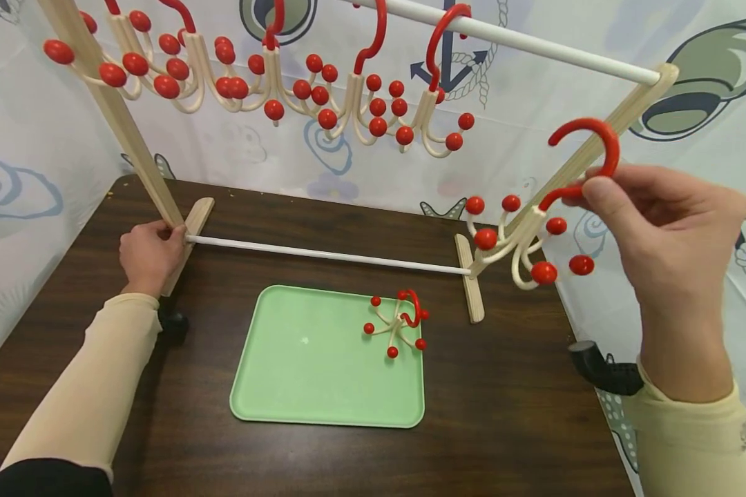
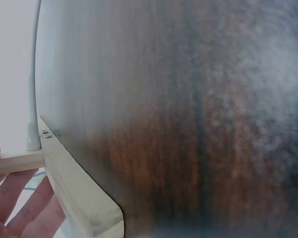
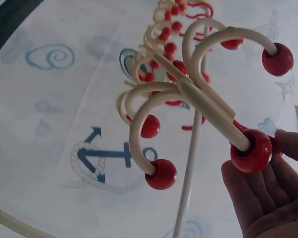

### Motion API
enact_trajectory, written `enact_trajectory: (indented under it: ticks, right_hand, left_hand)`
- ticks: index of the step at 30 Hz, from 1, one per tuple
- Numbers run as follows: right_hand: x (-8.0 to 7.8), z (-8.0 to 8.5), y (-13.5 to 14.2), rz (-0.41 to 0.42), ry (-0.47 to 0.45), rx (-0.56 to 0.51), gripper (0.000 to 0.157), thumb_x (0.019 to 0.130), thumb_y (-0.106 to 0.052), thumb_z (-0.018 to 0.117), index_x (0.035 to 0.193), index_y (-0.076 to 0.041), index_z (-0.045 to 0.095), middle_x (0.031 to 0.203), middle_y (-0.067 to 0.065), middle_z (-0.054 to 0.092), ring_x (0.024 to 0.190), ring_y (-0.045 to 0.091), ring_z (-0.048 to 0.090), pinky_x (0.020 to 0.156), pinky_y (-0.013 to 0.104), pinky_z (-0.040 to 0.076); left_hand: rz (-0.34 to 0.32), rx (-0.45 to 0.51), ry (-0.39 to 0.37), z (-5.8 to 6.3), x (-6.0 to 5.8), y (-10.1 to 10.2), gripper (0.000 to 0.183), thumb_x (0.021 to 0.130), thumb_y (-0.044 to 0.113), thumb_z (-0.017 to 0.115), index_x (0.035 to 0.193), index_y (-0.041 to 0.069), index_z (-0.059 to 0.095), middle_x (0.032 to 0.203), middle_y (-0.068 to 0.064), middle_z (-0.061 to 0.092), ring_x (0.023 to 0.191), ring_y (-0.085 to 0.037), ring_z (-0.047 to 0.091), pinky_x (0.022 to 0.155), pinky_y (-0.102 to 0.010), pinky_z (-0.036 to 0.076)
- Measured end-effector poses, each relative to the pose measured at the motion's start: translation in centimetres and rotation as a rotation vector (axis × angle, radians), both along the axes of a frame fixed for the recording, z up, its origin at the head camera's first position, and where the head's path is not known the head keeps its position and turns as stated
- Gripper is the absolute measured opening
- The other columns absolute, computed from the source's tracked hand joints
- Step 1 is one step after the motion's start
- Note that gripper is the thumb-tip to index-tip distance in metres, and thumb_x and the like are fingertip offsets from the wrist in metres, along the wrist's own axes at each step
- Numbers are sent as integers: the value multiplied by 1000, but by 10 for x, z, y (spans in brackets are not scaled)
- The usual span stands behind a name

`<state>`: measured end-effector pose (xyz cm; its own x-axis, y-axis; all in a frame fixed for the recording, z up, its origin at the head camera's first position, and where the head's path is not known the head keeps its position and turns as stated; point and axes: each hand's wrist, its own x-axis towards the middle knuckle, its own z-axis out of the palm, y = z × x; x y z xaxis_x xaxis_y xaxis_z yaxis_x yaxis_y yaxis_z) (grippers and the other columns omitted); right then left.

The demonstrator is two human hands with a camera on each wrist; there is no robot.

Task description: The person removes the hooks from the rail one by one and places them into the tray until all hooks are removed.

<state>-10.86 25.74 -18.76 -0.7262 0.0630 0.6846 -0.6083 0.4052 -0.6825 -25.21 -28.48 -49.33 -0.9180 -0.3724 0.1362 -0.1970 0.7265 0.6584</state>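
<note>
Resting on the green tray [image 1: 317,376] is a ball-tipped hanger [image 1: 399,319]; at right, the right hand [image 1: 671,228] pinches the red hook [image 1: 611,146] of a second hanger [image 1: 530,229]. The left hand [image 1: 152,255] seemingly grips the wooden post [image 1: 118,114]; beyond, more hangers [image 1: 351,96] hang from a white rail [image 1: 547,47].

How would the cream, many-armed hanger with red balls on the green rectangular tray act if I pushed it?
The hanger would probably feel stiff, since its thin arms hold their spread shape. It might wobble rather than roll smoothly, because its red balls point different ways.
</note>
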Motion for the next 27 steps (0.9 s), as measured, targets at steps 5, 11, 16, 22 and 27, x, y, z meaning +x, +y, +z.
enact_trajectory:
  ticks: [5,11,16,22,27]
  right_hand:
    - [19,-42,-6,223,-81,-19,15,77,14,72,91,20,68,80,12,74,57,12,64,55,17,47]
    - [42,-108,-21,312,-226,116,22,76,18,72,92,4,74,83,9,73,65,14,66,59,20,51]
    - [53,-160,-35,347,-402,159,16,82,5,75,95,-6,76,88,3,73,75,17,70,68,30,56]
    - [59,-202,-50,338,-532,135,8,86,-8,76,94,-7,76,90,0,73,81,18,70,74,34,56]
    - [66,-214,-57,256,-584,129,10,83,-5,78,93,-6,77,89,-2,73,83,15,70,75,35,56]
  left_hand:
    - [22,-5,-30,3,2,-2,53,99,42,47,121,-3,66,111,-27,67,99,-46,61,85,-59,40]
    - [18,-16,-40,3,2,-1,55,99,43,47,124,-3,64,112,-28,66,103,-48,59,89,-61,39]
    - [18,-20,-39,3,2,0,54,99,42,47,126,-2,63,114,-28,65,104,-49,58,90,-61,38]
    - [16,-50,-68,4,3,0,57,99,45,46,128,-2,62,114,-28,65,103,-49,58,87,-61,39]
    - [2,-79,-80,5,2,0,59,99,47,44,127,-1,62,111,-26,67,99,-47,60,83,-60,40]
